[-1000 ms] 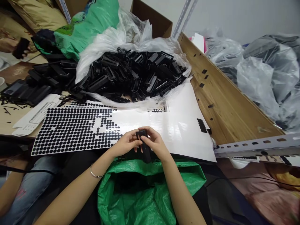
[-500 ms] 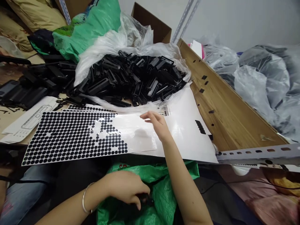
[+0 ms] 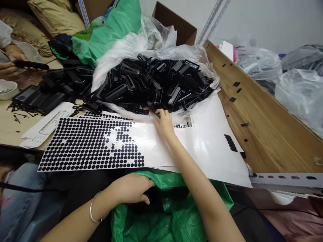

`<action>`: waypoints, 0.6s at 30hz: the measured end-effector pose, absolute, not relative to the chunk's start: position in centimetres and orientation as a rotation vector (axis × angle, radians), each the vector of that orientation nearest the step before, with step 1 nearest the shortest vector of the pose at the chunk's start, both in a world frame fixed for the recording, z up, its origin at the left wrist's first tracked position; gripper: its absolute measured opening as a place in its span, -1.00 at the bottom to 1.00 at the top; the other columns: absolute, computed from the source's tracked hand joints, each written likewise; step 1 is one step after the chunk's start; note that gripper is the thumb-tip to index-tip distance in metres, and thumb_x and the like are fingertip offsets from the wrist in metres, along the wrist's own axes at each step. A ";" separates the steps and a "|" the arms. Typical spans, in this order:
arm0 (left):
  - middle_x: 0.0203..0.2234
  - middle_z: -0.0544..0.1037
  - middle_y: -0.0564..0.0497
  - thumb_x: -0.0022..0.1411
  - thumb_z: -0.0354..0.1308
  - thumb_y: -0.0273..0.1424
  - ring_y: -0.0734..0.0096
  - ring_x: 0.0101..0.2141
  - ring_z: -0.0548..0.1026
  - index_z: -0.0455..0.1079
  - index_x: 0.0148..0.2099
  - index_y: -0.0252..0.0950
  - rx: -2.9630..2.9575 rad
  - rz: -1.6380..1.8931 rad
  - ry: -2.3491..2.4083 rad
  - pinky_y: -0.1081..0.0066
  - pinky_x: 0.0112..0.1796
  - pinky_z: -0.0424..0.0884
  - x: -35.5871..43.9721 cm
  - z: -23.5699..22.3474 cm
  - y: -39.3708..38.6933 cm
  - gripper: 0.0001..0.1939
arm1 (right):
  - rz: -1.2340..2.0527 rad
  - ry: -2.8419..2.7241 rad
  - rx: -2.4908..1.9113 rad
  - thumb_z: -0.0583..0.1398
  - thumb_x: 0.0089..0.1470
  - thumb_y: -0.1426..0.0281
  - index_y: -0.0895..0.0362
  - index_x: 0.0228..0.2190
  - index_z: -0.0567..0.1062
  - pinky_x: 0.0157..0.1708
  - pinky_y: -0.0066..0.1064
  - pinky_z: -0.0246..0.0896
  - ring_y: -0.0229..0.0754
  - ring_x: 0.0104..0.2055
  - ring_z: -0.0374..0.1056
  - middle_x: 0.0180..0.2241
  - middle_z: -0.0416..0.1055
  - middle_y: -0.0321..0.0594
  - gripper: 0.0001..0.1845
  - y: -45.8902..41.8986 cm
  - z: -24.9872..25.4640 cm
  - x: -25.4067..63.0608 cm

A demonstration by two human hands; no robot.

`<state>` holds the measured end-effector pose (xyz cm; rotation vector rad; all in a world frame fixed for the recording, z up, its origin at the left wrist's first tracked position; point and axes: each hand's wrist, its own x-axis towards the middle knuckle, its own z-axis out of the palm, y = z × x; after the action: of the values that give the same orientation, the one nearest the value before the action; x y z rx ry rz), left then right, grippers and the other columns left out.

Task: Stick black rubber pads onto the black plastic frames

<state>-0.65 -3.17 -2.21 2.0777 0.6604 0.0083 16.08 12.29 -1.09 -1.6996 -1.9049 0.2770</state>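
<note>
While the left hand (image 3: pixel 133 188) hung at the left of the mouth of the green bag (image 3: pixel 164 180), its thumb and fingers stood apart. The right hand (image 3: pixel 165 123) was at the near edge of the pile of black plastic parts (image 3: pixel 151 82), which lay in the translucent plastic bag (image 3: pixel 121 47) beyond; whether its fingers had closed on a part could not be told. The sheet of black dots (image 3: pixel 85 148) lay near, to its left. At far left, a co-worker's hand (image 3: pixel 8 71) held a long black piece (image 3: pixel 31 65).
</note>
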 end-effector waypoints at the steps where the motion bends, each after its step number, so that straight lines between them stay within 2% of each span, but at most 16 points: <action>1: -0.21 0.62 -0.09 0.09 0.31 -0.29 0.14 -0.26 0.59 0.45 -0.01 -0.20 2.046 0.015 0.605 0.33 -0.25 0.44 -0.8 -1.7 -3.0 -0.61 | 0.296 -1.812 -1.614 0.17 0.04 0.47 0.10 -0.16 0.37 -0.05 -0.12 0.23 0.01 -0.06 0.23 -0.12 0.32 -0.08 -0.73 11.7 -0.6 16.6; 5: -0.05 0.56 -0.04 0.28 0.11 -0.28 0.28 -0.13 0.55 0.31 0.15 -0.13 1.969 0.325 0.566 0.38 -0.14 0.42 -0.8 0.3 -2.2 -0.60 | 0.509 -1.445 -1.353 0.18 0.07 0.36 0.04 -0.18 0.31 -0.35 -0.35 0.35 -0.16 -0.23 0.29 -0.22 0.30 -0.21 -0.76 7.4 2.2 18.6; 8: -0.02 0.51 -0.08 0.35 -0.02 -0.35 0.26 -0.02 0.47 0.32 0.11 -0.18 2.083 0.751 0.834 0.30 -0.01 0.35 -0.6 0.7 -1.3 -0.69 | 0.750 -1.441 -1.275 0.17 0.12 0.27 0.05 -0.26 0.38 -0.50 -0.43 0.35 -0.27 -0.42 0.27 -0.35 0.30 -0.29 -0.85 2.9 3.6 19.3; 11: 0.03 0.45 -0.13 0.32 0.04 -0.34 0.17 0.08 0.37 0.30 0.11 -0.20 2.135 1.009 1.038 0.16 0.08 0.26 -0.4 0.1 -0.3 -0.68 | 1.083 -1.527 -1.214 0.20 0.12 0.25 0.07 -0.30 0.43 -0.53 -0.45 0.36 -0.35 -0.52 0.27 -0.41 0.30 -0.32 -0.84 -0.4 3.0 18.9; 13: 0.02 0.45 -0.13 0.22 0.17 -0.31 0.08 0.09 0.34 0.30 0.10 -0.19 2.078 1.010 1.132 0.07 0.09 0.22 -0.4 -0.5 0.4 -0.61 | 1.235 -1.495 -1.141 0.19 0.13 0.25 0.04 -0.18 0.41 -0.48 -0.42 0.41 -0.36 -0.52 0.32 -0.31 0.34 -0.29 -0.78 -1.3 1.9 18.3; 15: -0.08 0.50 -0.10 0.13 0.25 -0.30 0.07 0.00 0.41 0.33 0.00 -0.19 1.912 0.971 1.189 0.07 0.03 0.27 -0.4 -1.1 1.0 -0.62 | 1.264 -1.465 -1.061 0.15 0.18 0.22 -0.06 0.04 0.27 -0.34 -0.32 0.47 -0.31 -0.41 0.41 -0.11 0.34 -0.21 -0.60 -1.2 1.0 17.8; 17: -0.23 0.52 -0.03 0.09 0.27 -0.30 0.16 -0.15 0.48 0.31 -0.11 -0.21 1.658 1.010 1.228 0.17 -0.09 0.35 -0.6 -1.5 1.7 -0.67 | 1.181 -1.576 -1.056 0.12 0.20 0.20 -0.16 0.22 0.01 -0.07 -0.15 0.42 -0.17 -0.10 0.45 0.14 0.20 -0.12 -0.38 -0.8 0.4 17.8; 18: -0.28 0.51 0.00 0.07 0.27 -0.30 0.21 -0.20 0.49 0.29 -0.14 -0.22 1.532 1.057 1.245 0.23 -0.13 0.37 -0.7 -1.6 2.0 -0.67 | 1.122 -1.704 -1.094 0.12 0.20 0.19 -0.18 0.26 -0.09 0.07 -0.07 0.31 -0.08 0.08 0.35 0.24 0.09 -0.10 -0.30 -0.6 0.1 18.1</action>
<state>-0.67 2.03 -1.59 1.5318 1.2446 1.0566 18.06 -0.61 0.15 -1.0940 -1.7038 1.1223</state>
